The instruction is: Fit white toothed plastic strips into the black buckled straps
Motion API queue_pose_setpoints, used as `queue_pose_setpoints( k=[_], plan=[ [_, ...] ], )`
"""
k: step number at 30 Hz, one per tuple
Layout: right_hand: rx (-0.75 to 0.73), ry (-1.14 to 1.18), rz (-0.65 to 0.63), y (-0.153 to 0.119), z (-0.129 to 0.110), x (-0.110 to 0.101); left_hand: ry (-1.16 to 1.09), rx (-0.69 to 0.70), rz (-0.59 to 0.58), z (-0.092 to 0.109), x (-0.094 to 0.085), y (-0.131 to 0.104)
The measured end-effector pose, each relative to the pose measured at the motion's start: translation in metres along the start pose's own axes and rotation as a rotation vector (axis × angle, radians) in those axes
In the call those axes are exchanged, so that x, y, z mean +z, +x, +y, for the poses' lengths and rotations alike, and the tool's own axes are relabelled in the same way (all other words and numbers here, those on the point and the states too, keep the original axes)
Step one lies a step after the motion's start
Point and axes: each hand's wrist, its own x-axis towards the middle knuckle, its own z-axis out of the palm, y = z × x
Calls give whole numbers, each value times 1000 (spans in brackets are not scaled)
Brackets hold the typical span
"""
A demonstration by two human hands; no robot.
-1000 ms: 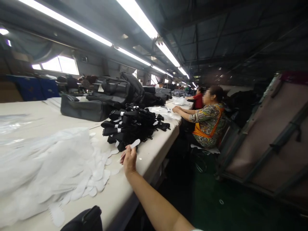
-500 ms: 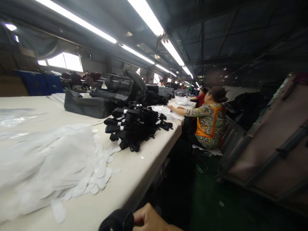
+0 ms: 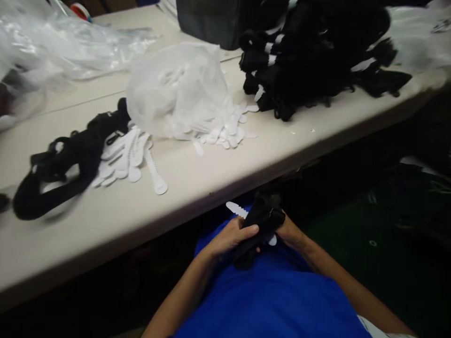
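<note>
Straps (image 3: 303, 70) and a plastic bag (image 3: 179, 89) crowd the surface (image 3: 190, 173). Left hand (image 3: 232, 234) grips a black bundle (image 3: 259, 213); right hand (image 3: 291, 231) touches it, fingers hidden.

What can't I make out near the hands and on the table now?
Head view: most fingers of the right hand, hidden behind the black bundle.
Head view: whether the white toothed tip and lower white tip join; the bundle covers between.
Head view: top of the grey bag, cut off by the upper edge.
Head view: the dark item, cut off by the left edge.
</note>
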Motion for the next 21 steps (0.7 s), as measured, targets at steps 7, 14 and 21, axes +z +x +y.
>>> queue_pose_setpoints(
  k=[7, 14, 21],
  plan=[
    [91, -75, -196, 3, -7, 2, 52, 150, 173, -16, 3, 0],
    [-5, 54, 234, 14, 5, -1, 410, 277, 378, -5, 15, -5],
    [-74, 239, 348, 23, 3, 9, 477, 323, 414, 2, 29, -5]
  ],
)
